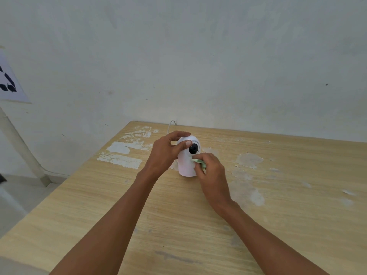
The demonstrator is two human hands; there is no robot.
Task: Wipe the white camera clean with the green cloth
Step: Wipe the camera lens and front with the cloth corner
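While the white camera (186,161) stands upright on the wooden tabletop (99,205), my left hand (165,151) curls around its round head, thumb beside the dark lens. My right hand (211,171) pinches the bunched green cloth (200,162) against the camera's body, just under the lens.

Green cloth (199,162) (bunched) mostly hidden under right hand (211,171).

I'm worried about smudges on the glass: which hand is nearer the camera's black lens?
Left. The left hand grips the white camera's head, its thumb tip right beside the black lens. The right hand presses the green cloth against the body just below it.
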